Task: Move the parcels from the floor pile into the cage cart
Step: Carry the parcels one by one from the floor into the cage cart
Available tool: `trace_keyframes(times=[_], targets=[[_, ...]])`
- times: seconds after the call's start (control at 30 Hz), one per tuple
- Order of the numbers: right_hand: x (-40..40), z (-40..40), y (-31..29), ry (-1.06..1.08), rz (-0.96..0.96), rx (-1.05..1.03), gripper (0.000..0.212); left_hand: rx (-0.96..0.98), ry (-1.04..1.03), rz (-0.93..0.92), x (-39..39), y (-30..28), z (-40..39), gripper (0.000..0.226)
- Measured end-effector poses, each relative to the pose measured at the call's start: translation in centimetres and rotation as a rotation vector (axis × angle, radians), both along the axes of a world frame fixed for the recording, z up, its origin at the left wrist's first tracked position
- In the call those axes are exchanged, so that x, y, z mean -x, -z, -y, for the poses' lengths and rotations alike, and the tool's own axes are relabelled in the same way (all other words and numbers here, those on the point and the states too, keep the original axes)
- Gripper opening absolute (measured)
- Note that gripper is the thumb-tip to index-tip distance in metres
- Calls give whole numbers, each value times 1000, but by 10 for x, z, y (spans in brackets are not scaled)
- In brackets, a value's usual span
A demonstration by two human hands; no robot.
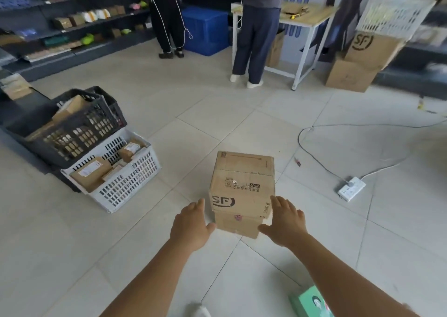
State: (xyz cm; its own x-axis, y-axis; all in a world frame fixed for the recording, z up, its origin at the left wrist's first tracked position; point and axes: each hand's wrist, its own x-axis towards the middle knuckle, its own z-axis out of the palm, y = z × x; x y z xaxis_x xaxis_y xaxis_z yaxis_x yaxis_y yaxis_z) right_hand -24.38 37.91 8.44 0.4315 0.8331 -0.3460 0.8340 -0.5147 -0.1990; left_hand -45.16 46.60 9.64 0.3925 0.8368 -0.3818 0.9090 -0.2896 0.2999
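Brown parcel [242, 186] — black SF logo; white basket [125, 179], black basket [72, 133], blue crate [205, 30].

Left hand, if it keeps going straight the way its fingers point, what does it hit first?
Probably the left side of the upper box; the left hand is open beside it, though depth is unclear.

Two stacked cardboard parcels stand on the tiled floor [145, 232]: an SF-marked box [242, 183] on top of a smaller box [238, 224]. The left hand [191, 227] and right hand [285, 222] reach with straight fingers to either side of the stack, close to its sides. A white crate [125, 179] and a black crate [77, 128] of parcels sit to the left. A power strip [352, 188] lies to the right.
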Motion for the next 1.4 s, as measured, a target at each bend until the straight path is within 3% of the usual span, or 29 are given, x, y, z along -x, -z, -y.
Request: trace_keyframes(times=[0.33, 0.63, 0.97, 1.4], targets=[[-28, -59, 39, 230, -54, 67, 90, 61, 128, -53, -35, 37, -104, 74], [-98, -133, 107, 309, -162, 132, 89, 156, 86, -94, -94, 108, -182, 68], [-167, -206, 215, 424, -344, 257, 108, 276, -115, -85, -157, 212, -251, 85], [-190, -235, 289, 601, -554, 85, 116, 382, -452, 70, -171, 285, -285, 114]])
